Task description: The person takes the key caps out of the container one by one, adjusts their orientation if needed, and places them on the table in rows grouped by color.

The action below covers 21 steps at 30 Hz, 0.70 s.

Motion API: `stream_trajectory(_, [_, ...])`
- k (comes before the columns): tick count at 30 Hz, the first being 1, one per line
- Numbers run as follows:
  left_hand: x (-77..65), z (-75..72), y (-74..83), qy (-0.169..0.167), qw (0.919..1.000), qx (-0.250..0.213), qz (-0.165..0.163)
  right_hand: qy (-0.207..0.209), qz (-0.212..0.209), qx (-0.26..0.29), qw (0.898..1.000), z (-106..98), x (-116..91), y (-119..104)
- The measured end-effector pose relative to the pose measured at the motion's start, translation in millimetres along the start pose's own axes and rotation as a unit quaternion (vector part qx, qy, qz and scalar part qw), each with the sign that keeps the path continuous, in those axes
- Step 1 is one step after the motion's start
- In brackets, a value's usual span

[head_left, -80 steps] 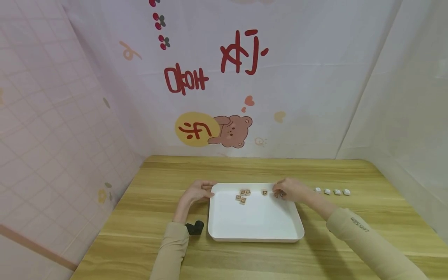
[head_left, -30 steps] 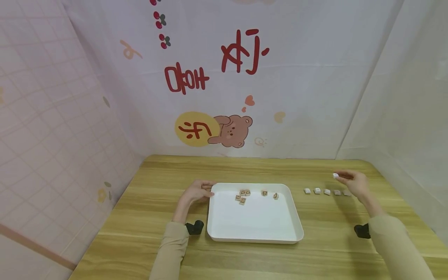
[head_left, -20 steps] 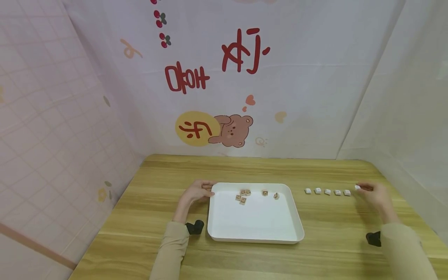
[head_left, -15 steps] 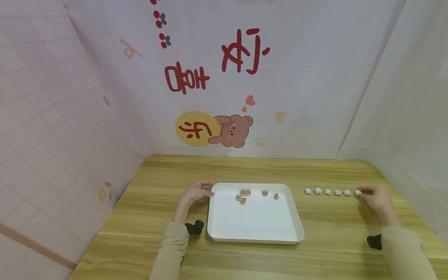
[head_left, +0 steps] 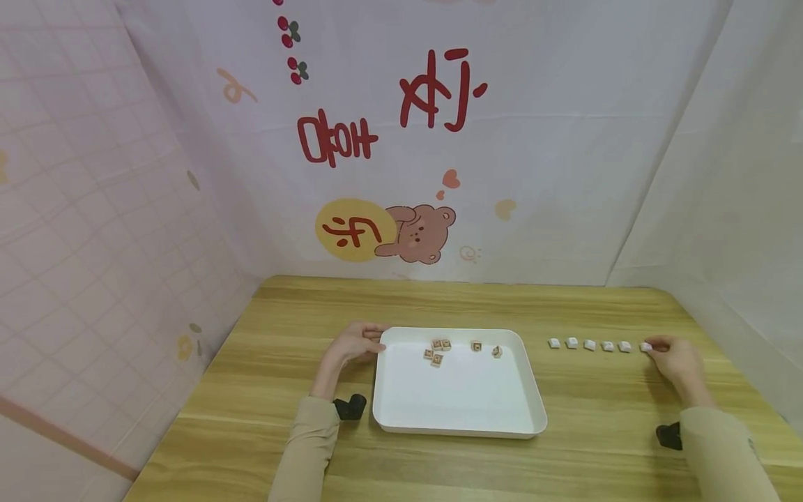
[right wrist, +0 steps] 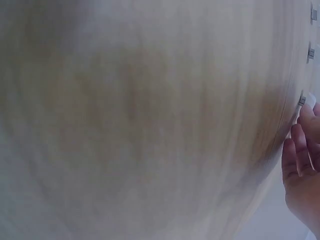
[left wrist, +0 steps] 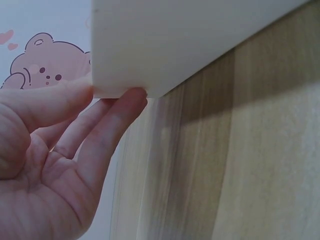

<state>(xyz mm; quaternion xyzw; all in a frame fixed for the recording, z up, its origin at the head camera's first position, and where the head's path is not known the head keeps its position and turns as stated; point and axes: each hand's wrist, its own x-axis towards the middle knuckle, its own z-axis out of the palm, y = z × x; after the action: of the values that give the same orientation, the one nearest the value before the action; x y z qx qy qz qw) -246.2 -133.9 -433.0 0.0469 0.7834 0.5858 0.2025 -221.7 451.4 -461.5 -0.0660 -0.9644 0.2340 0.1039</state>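
My left hand (head_left: 351, 343) grips the far left corner of the white tray (head_left: 461, 401), thumb at its rim. In the left wrist view, the fingertips (left wrist: 134, 97) press the lower edge of the tray wall (left wrist: 165, 45). Several tan-looking keycaps (head_left: 437, 360) lie near the tray's far side, hollow sides showing. On the table to the right, a row of white keycaps (head_left: 590, 345) runs left to right. At its right end my right hand (head_left: 677, 362) pinches a white keycap (head_left: 645, 346) between thumb and fingers. The right wrist view catches that hand (right wrist: 305, 175) only at its edge.
The wooden table (head_left: 464, 467) has a white printed cloth (head_left: 533, 139) standing behind it and along both sides. A black wrist mount (head_left: 350, 407) sticks out by the left sleeve, close to the tray, and another (head_left: 669, 436) by the right sleeve.
My right hand has left the tray with a keycap, moved right over the row and lowered the keycap onto the row's right end. My left hand and the tray have stayed put.
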Motion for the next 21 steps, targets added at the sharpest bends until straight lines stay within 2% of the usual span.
stream_trajectory(3, [4.6,-0.3,-5.1,0.005,1.0000,0.002,-0.001,-0.002,0.011,-0.004,1.000,-1,0,0])
stream_trajectory(6, [4.6,-0.4,-5.3,0.004,1.0000,0.005,-0.001,0.002,-0.004,-0.002,1.000,-1,1,0])
stream_trajectory(13, [4.5,0.3,-5.3,0.005,1.0000,0.005,-0.001,-0.037,-0.024,-0.006,0.999,-11,9,-7])
stream_trajectory(16, [4.1,0.6,-5.1,0.003,1.0000,-0.006,0.003,-0.043,-0.036,0.002,0.998,-16,14,-17])
stream_trajectory(21, [3.8,1.1,-5.0,0.006,0.9999,-0.010,0.005,-0.018,-0.045,0.012,0.999,-14,23,-47])
